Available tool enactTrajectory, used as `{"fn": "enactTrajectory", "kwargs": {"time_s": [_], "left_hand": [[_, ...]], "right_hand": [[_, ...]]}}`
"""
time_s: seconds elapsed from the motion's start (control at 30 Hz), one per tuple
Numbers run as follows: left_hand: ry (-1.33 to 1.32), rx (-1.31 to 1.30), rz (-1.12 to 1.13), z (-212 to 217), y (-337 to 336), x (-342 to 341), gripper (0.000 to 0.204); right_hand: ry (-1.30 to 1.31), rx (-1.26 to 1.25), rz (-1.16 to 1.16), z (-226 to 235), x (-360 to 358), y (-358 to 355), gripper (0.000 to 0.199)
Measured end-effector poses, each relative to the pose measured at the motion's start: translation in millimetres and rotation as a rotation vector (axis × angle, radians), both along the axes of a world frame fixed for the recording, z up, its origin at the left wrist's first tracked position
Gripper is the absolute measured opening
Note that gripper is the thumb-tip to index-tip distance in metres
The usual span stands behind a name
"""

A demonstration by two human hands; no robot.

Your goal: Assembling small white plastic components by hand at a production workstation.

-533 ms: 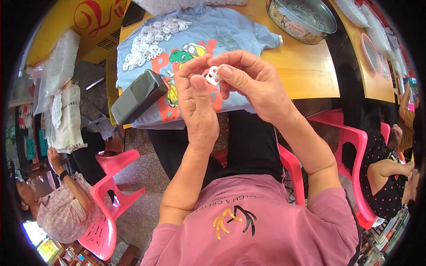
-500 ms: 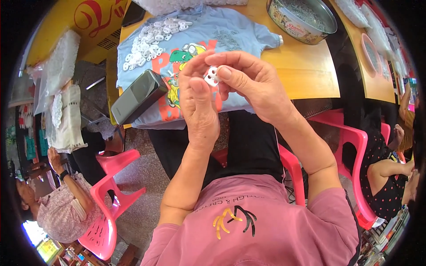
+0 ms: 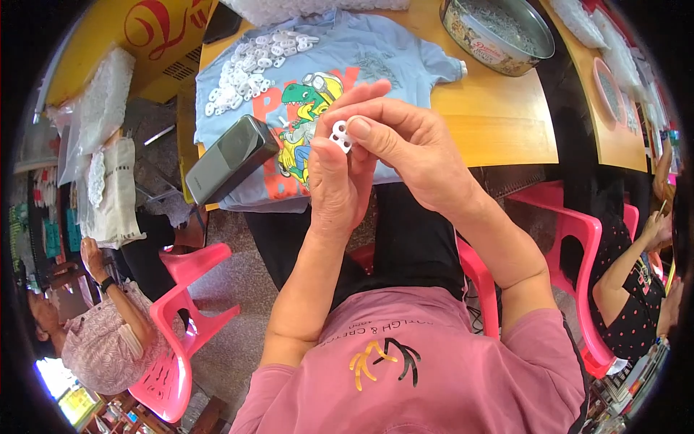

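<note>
Both my hands meet above my lap, in front of the table edge. My left hand [image 3: 340,184] and my right hand [image 3: 412,152] pinch one small white plastic ring piece [image 3: 340,136] between their fingertips. Behind them a light blue child's T-shirt [image 3: 376,61] with a dinosaur print lies spread on the wooden table [image 3: 499,116]. A heap of several more white plastic pieces [image 3: 249,61] rests on the shirt's far left part. A dark phone [image 3: 230,159] lies on the shirt's near left corner.
A round metal tin [image 3: 499,32] with small parts stands at the back right. A pink dish [image 3: 611,90] sits further right. Bags of white pieces [image 3: 94,116] hang at left. Pink plastic chairs [image 3: 173,340] and two other people, at lower left [image 3: 101,340] and right [image 3: 640,267], flank me.
My hands have stayed in the same place with the white piece; only the fingers have shifted slightly around it.
</note>
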State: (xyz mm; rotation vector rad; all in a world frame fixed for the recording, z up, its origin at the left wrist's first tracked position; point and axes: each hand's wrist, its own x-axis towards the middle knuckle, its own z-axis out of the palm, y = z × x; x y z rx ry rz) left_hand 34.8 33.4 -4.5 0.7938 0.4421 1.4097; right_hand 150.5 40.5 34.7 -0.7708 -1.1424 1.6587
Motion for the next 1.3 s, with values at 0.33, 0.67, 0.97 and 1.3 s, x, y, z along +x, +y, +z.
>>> {"fn": "enactTrajectory", "kwargs": {"time_s": [0.33, 0.67, 0.97, 1.3], "left_hand": [[0.089, 0.04, 0.048, -7.5, -1.5, -2.3, 0.07], [0.006, 0.053, -0.035, -12.9, 4.1, -9.7, 0.061], [-0.274, -0.106, 0.047, -21.1, 16.0, -13.4, 0.069], [-0.343, -0.207, 0.002, -21.0, 16.5, -16.3, 0.06]], "right_hand": [[0.053, 0.052, -0.09, -7.4, -10.3, -7.4, 0.023], [-0.061, 0.057, -0.082, -9.1, -10.9, -3.3, 0.023], [-0.325, 0.129, -0.106, 32.6, -34.5, 77.6, 0.026], [-0.476, 0.233, 0.304, 77.9, -161.6, 171.9, 0.057]]}}
